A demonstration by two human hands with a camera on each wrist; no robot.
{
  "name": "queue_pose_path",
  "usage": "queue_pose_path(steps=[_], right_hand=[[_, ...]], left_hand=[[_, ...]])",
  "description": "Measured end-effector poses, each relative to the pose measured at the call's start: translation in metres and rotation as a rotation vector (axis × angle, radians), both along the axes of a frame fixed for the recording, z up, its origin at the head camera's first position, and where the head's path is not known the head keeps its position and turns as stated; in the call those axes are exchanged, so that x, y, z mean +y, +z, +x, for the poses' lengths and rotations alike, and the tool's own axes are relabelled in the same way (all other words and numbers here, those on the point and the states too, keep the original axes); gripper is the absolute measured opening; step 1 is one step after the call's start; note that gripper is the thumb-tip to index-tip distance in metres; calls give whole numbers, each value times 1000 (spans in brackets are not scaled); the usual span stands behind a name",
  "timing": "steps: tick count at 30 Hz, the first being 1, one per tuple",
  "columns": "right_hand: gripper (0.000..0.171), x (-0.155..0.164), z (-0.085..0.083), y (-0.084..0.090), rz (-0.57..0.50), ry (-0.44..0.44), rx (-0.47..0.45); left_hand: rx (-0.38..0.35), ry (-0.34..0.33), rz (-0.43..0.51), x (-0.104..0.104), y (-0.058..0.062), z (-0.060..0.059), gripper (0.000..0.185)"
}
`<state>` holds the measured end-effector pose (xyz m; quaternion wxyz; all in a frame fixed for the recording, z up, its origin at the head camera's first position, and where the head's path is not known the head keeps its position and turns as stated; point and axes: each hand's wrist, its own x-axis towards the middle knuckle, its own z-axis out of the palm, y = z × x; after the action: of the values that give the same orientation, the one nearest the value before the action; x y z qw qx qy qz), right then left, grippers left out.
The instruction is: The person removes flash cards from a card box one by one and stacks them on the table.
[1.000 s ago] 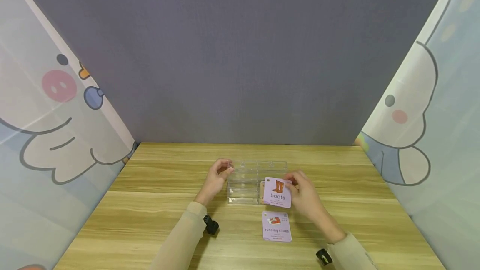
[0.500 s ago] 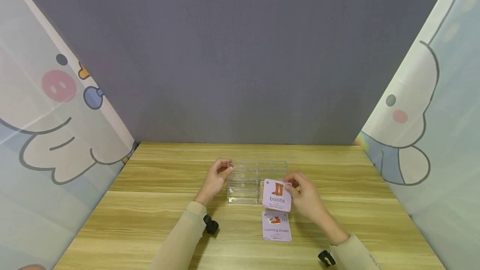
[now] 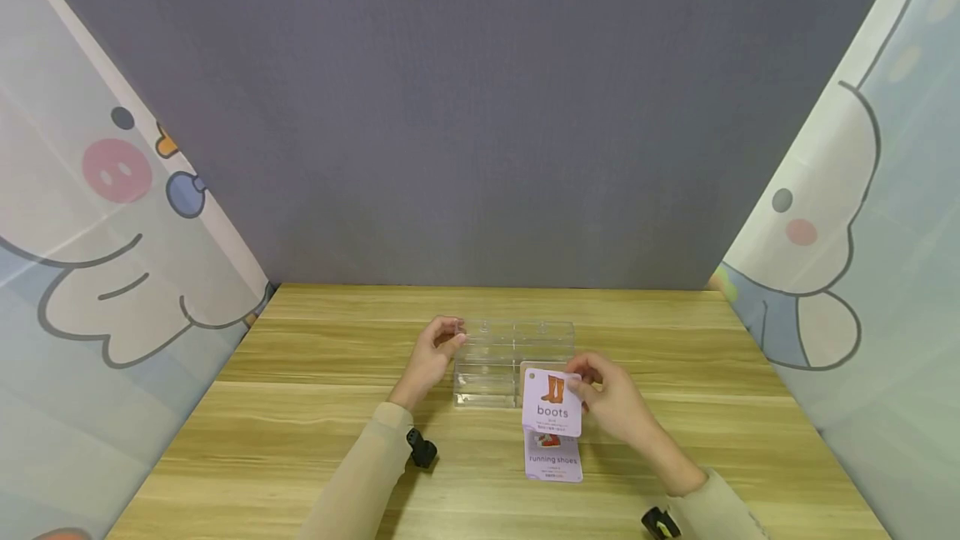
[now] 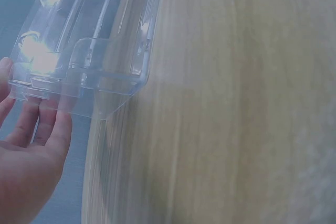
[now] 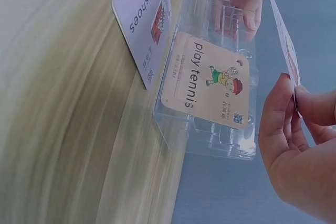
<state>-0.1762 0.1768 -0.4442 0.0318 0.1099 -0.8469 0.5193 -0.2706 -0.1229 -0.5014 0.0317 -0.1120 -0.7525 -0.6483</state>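
A clear plastic rack (image 3: 484, 382) with stepped compartments stands on the table. My left hand (image 3: 435, 354) grips its upper left corner, thumb in front and fingers behind, as the left wrist view also shows. Between thumb and fingers my right hand (image 3: 611, 394) pinches a purple "boots" card (image 3: 552, 415) by its upper right edge. That card hangs in front of the rack and overlaps a purple "running shoes" card (image 3: 553, 465) in the head view. In the right wrist view a peach "play tennis" card (image 5: 207, 80) leans in the rack's right compartment.
The wood-grain table (image 3: 337, 407) spreads around the rack. A grey panel (image 3: 480, 123) rises at its back edge, and cartoon-print curtains (image 3: 810, 257) flank both sides. Black wrist cameras (image 3: 422, 449) sit on both wrists.
My right hand has lowered the boots card toward me, so it now covers the top of the running shoes card and shows more of the card in the rack. The left hand stays put.
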Motion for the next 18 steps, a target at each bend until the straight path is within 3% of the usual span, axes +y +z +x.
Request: queue_pose_path(steps=[7,18], right_hand=[[15,3,2,-3,-21,40,-23],[16,6,6,-9,-2,65,-55]], left_hand=[[4,17,20,1,-1,0,32],[7,-16,15,-2,-1,0,34]])
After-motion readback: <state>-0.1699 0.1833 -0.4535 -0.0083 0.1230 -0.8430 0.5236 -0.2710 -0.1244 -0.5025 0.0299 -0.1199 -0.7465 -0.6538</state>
